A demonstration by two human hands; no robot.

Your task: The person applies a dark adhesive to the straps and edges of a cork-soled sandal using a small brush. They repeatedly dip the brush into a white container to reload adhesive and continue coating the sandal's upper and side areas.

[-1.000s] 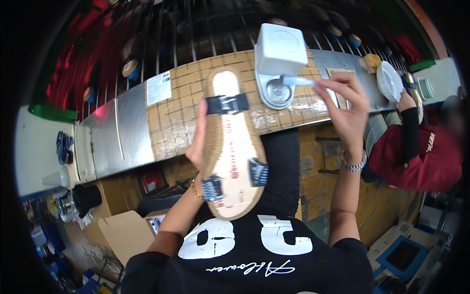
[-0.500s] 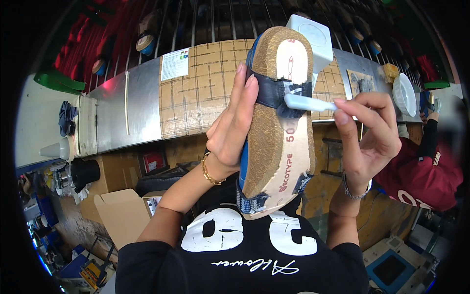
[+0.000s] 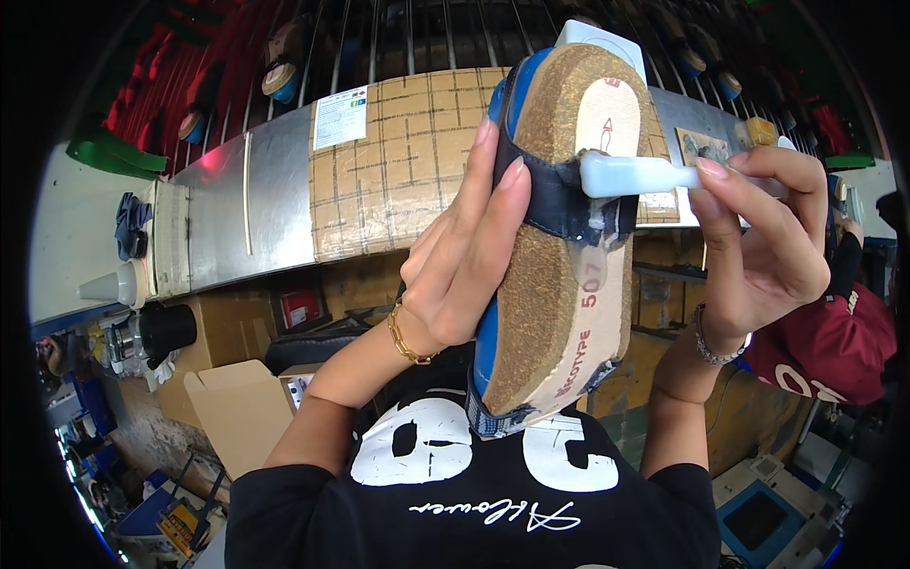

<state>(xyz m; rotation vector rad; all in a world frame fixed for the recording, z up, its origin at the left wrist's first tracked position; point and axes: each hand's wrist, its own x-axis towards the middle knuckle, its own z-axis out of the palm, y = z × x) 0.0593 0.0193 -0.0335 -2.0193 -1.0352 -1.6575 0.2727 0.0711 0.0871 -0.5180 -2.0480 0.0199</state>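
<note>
Left hand grips sandal sole underside-up, exposing strap end; right hand fingers pinch white brush against it.

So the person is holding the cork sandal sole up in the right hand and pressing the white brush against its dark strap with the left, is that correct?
Not quite: the hands are swapped. In the head view, the left hand holds the cork sandal sole up, and the right hand presses the white brush against its dark strap.

One sandal sole, one white brush, two hands, one cardboard box.
</note>
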